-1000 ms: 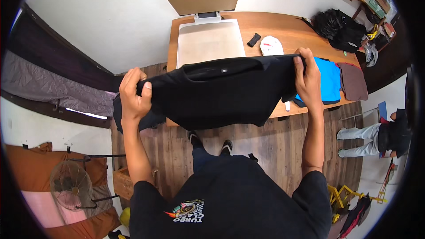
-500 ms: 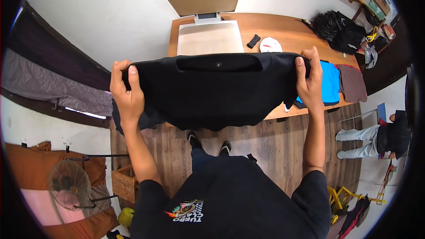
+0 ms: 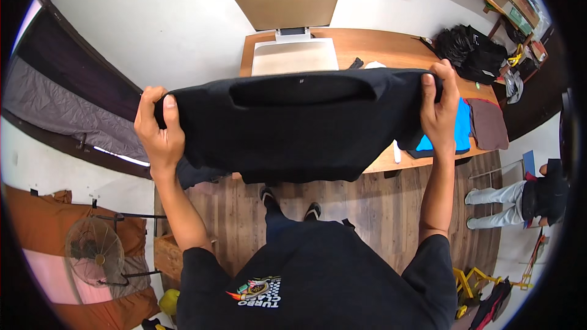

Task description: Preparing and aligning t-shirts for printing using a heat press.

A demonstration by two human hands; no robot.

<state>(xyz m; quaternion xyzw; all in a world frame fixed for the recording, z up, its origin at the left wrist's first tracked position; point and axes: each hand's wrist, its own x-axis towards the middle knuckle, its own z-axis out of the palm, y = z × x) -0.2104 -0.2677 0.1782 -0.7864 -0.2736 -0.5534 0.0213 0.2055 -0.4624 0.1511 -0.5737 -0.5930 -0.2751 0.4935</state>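
Clearly, your left hand (image 3: pixel 160 134) and right hand (image 3: pixel 441 110) hold a black shirt (image 3: pixel 299 128) stretched between them, in front of you and over the near side of the wooden table (image 3: pixel 385 43). Each hand is closed on the cloth near an upper corner, thumb on the side facing you; most of the other fingers' grip is hidden behind the fabric. The neck opening faces up toward you, with a small pale label too tiny to make out. You cannot tell how far the shirt drops, as its length is foreshortened.

The shirt covers much of the table's near left part and the front of the press's pale bed (image 3: pixel 296 56); the raised lid (image 3: pixel 287 0) stands in view behind. Just past the shirt's top edge, a small black thing (image 3: pixel 356 63) and a white thing (image 3: pixel 375 65) show only in part. Your right hand and forearm partly block a blue cloth (image 3: pixel 461 125), beside a brown cloth (image 3: pixel 487 123). A small white object (image 3: pixel 397 153) sits near the table's front edge, its kind unclear.

Below your left hand, a dark heap (image 3: pixel 199 176) is partly covered by the shirt and hard to identify. At the far right, another person (image 3: pixel 544 192) is close to the dark rim of the view, what their hands do unclear.
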